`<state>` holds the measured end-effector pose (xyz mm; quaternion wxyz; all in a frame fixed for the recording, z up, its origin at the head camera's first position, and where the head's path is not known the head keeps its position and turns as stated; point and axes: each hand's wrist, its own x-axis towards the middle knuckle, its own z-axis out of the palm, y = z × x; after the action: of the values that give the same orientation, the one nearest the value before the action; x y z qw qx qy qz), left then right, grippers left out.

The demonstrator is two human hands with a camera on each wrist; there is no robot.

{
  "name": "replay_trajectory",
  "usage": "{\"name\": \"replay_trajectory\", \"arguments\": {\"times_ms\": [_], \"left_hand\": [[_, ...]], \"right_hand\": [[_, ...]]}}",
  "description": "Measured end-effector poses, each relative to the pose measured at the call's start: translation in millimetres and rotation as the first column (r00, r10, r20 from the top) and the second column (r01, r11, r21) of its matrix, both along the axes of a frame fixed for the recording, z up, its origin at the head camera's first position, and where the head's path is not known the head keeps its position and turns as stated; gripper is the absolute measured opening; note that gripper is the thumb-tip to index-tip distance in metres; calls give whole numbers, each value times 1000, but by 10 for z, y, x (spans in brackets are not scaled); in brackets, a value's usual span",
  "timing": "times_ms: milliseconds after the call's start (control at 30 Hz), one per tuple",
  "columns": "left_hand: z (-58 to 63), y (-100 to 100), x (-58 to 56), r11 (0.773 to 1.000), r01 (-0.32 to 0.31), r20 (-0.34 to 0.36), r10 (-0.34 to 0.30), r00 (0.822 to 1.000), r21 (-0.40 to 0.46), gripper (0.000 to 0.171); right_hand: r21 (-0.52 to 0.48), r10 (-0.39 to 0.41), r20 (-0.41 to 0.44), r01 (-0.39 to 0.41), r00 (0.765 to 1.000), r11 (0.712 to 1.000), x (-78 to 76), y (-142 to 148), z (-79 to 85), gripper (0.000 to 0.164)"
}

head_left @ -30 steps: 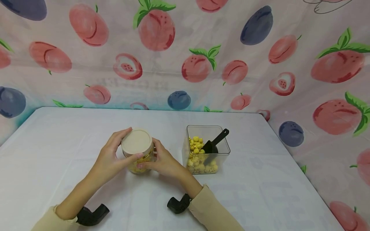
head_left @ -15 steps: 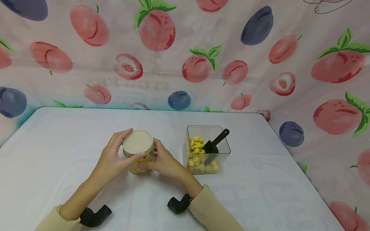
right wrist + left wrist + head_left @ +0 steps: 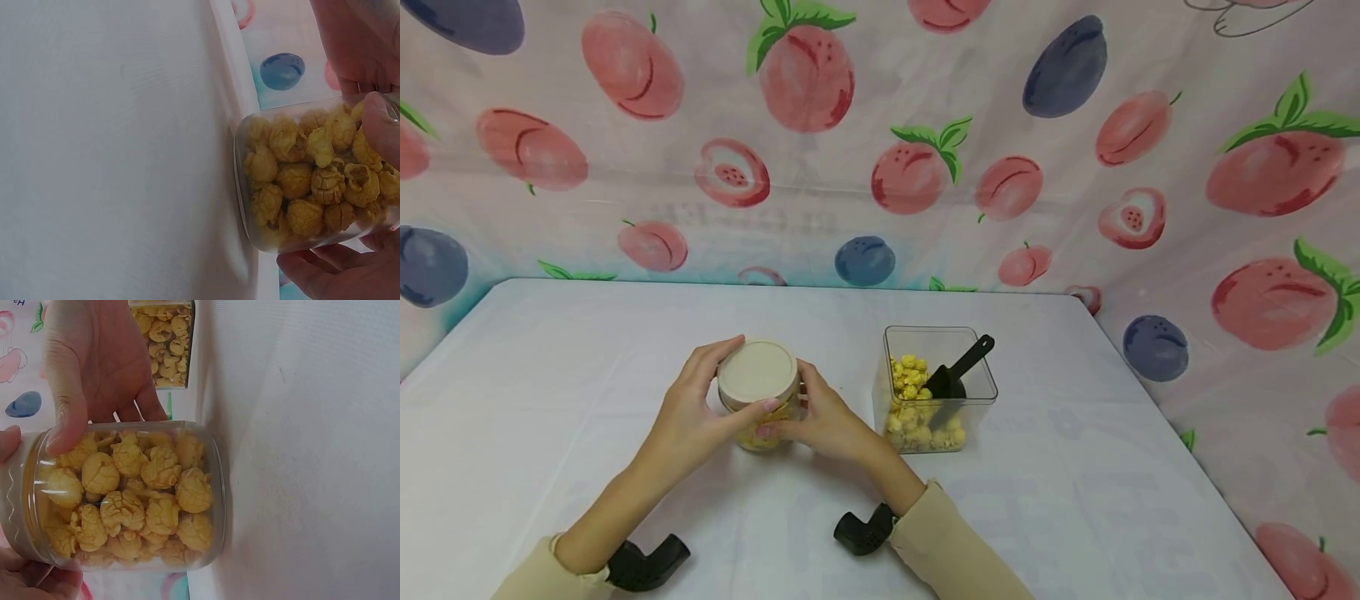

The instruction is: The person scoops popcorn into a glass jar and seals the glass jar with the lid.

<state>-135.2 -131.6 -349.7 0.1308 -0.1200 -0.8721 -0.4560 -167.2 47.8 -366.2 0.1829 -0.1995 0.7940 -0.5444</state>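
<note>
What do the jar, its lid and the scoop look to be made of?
Jar: clear, glossy plastic or glass, unclear which; the popcorn shows through the wall.
Lid: matte beige, opaque, probably plastic.
Scoop: black, likely plastic, standing in the clear square container.

Head view: the lower wall of the clear jar [image 3: 760, 421] is covered by the left hand [image 3: 688, 421] and right hand [image 3: 823, 425], so little of its popcorn shows. The blade of the black scoop [image 3: 957, 375] sinks among the popcorn in the square container [image 3: 937, 388], its outline unclear. Both sleeves are cut by the bottom edge. Left wrist view: the container [image 3: 164, 340] is cut by the top edge; the jar's lid [image 3: 15, 500] runs off the left edge. Right wrist view: the jar [image 3: 315, 181] is cut at the right edge
</note>
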Motion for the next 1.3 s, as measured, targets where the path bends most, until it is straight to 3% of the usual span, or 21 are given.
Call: {"name": "replay_trajectory", "arguments": {"times_ms": [400, 767, 1033, 1300], "left_hand": [[-23, 17, -10, 1000, -13, -24, 13, 1000, 11, 78], [27, 21, 7, 992, 45, 85, -55, 995, 116, 78], [26, -43, -28, 970, 122, 167, -158, 973, 209, 78], [44, -142, -112, 934, 237, 213, -297, 931, 266, 75]], "right_hand": [[0, -3, -9, 3, 1000, 1000, 1, -6, 3, 86], [8, -6, -10, 6, 1000, 1000, -1, 3, 8, 85], [27, 4, -26, -4, 1000, 1000, -11, 13, 1, 85], [43, 2, -15, -2, 1000, 999, -13, 10, -2, 85]]}}
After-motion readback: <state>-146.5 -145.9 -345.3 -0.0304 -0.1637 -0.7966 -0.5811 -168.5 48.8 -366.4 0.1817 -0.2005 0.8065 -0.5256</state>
